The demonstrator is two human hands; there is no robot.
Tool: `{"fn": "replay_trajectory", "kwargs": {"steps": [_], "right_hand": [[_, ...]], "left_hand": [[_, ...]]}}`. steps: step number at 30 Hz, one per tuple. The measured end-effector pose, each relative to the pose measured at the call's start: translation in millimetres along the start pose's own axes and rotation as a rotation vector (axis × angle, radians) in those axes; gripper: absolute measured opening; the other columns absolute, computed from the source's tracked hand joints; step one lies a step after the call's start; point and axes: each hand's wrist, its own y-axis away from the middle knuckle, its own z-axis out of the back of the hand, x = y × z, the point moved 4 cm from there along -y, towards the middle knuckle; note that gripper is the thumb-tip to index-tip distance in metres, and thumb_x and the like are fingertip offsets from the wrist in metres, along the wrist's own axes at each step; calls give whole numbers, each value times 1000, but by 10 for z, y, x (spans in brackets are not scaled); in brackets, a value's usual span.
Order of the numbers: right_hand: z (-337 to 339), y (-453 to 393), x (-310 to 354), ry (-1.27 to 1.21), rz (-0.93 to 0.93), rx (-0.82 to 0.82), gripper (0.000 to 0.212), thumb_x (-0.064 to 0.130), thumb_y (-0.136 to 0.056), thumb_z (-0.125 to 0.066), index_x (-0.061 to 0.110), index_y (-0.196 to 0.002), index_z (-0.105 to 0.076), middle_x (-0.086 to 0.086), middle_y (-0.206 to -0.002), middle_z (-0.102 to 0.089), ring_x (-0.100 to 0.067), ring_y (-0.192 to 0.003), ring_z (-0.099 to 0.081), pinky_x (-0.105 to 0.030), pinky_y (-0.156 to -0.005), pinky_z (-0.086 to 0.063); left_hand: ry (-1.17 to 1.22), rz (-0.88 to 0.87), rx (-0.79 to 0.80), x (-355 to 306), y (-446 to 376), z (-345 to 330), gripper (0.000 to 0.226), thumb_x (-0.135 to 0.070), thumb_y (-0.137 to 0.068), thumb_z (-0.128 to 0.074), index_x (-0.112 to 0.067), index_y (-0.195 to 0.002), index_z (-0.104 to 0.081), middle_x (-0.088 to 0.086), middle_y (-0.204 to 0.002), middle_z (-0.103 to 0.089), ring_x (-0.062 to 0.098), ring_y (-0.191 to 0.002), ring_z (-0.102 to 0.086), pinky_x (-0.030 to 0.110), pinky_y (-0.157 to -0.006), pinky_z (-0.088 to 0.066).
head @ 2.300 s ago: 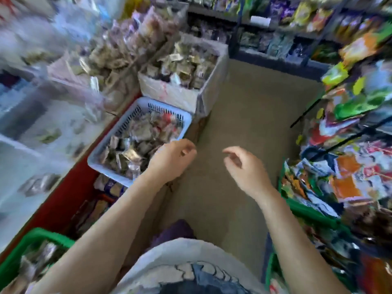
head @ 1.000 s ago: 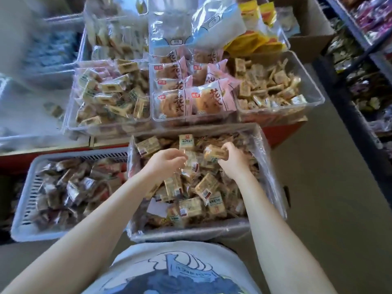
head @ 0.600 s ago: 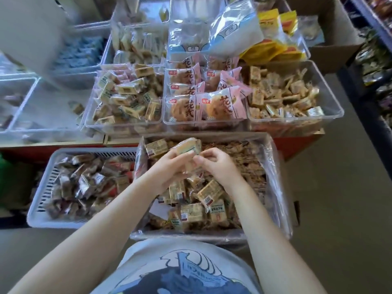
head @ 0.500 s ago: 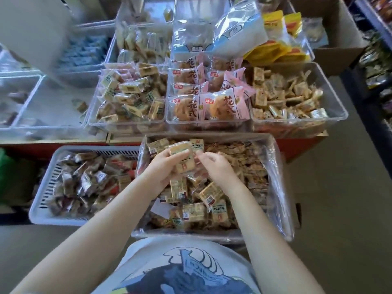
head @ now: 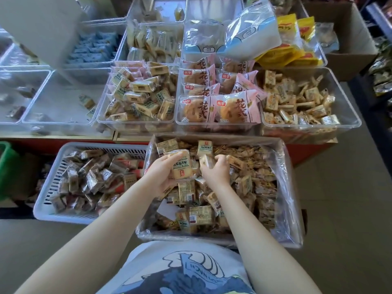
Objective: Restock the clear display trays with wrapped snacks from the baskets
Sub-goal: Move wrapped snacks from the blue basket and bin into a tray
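Note:
A plastic-lined box (head: 288, 187) full of tan wrapped snacks stands in front of me, below the counter. My left hand (head: 161, 172) holds a stack of wrapped snacks (head: 181, 166) over the box. My right hand (head: 216, 170) is just beside it, fingers curled round one small wrapped snack (head: 206, 161) in the pile. A white slotted basket (head: 48, 200) of darker wrapped snacks sits to the left. Behind, on the counter, clear display trays hold goods: a tray of yellow-tan bars (head: 101, 115), a tray of pink pastry packs (head: 180, 122), and a tray of small tan pieces (head: 352, 115).
Two nearly bare clear trays (head: 57, 102) sit at the counter's left. More trays and bags fill the back row. A cardboard box (head: 350, 39) stands back right, a green basket (head: 6, 166) at far left. Shelving lines the right edge, with floor between.
The view swung from the aisle to the counter. Both hands went into the lined box; the left has gathered a stack of snacks and the right has taken another piece.

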Motion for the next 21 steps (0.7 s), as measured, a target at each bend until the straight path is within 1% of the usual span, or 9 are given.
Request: {"fn": "replay_trajectory", "kwargs": {"steps": [2, 4, 8, 10, 12, 15, 17, 19, 21], "right_hand": [[119, 70, -31, -675, -201, 123, 38, 23, -94, -51, 4, -127, -53, -17, -115, -63, -21, -82, -58, -29, -63, -46], [270, 186, -20, -1282, -339, 222, 42, 24, -96, -43, -4, -119, -63, -21, -102, -67, -24, -76, -60, -29, -62, -44], [509, 203, 40, -1468, -309, 218, 46, 28, -98, -39, -6, -111, -68, -23, -99, -70, -27, -74, -61, -29, -59, -44], [511, 169, 66, -1353, -259, 191, 43, 27, -99, -40, -3, -117, -65, -21, -105, -68, -26, -77, -63, -29, -58, -48], [503, 123, 26, -871, -136, 80, 33, 24, -100, -46, 3, -125, -55, -16, -112, -63, -22, -83, -64, -30, -60, -51], [362, 115, -55, 118, 102, -36, 31, 28, -94, -61, 19, -117, -44, -4, -115, -51, -18, -90, -56, -34, -71, -52], [169, 144, -95, 452, 169, -58, 30, 34, -92, -63, 19, -114, -48, -5, -122, -49, -22, -105, -51, -38, -87, -50], [45, 195, -28, 553, 226, -244, 27, 36, -94, -59, 15, -112, -60, -8, -126, -51, -26, -116, -45, -41, -98, -43], [-9, 311, 224, 347, 285, -383, 21, 31, -97, -55, 14, -104, -66, -6, -116, -58, -23, -110, -49, -35, -88, -42]], "left_hand": [[34, 18, 22, -19, -34, 20, 32, -32, -101, -55, -14, -127, -60, 18, -116, -71, 35, -93, -74, 38, -57, -61], [55, 30, 28, -11, -75, 34, 35, -36, -102, -51, -15, -128, -59, 18, -118, -70, 37, -99, -72, 41, -64, -63], [75, 33, 45, -26, -134, 2, 38, -38, -103, -48, -15, -131, -58, 17, -119, -70, 37, -108, -69, 42, -75, -59], [51, 29, 49, -44, -154, 1, 41, -39, -103, -49, -14, -134, -57, 17, -121, -70, 38, -111, -67, 49, -93, -54], [22, 23, 37, -85, -132, 18, 40, -38, -102, -51, -14, -133, -57, 17, -120, -70, 37, -109, -68, 52, -100, -50], [26, 37, 46, -142, -93, 110, 38, -37, -101, -53, -13, -130, -58, 19, -119, -70, 39, -108, -68, 52, -95, -54], [43, 40, 72, -186, -80, 215, 32, -33, -102, -53, -12, -125, -60, 19, -111, -73, 39, -103, -70, 45, -78, -62], [44, 40, 75, -221, -92, 376, 28, -30, -101, -54, -12, -120, -62, 17, -104, -74, 37, -98, -71, 39, -66, -62], [13, 25, 85, -273, -110, 553, 28, -29, -100, -56, -10, -120, -62, 16, -103, -74, 32, -95, -71, 35, -67, -59]]}}
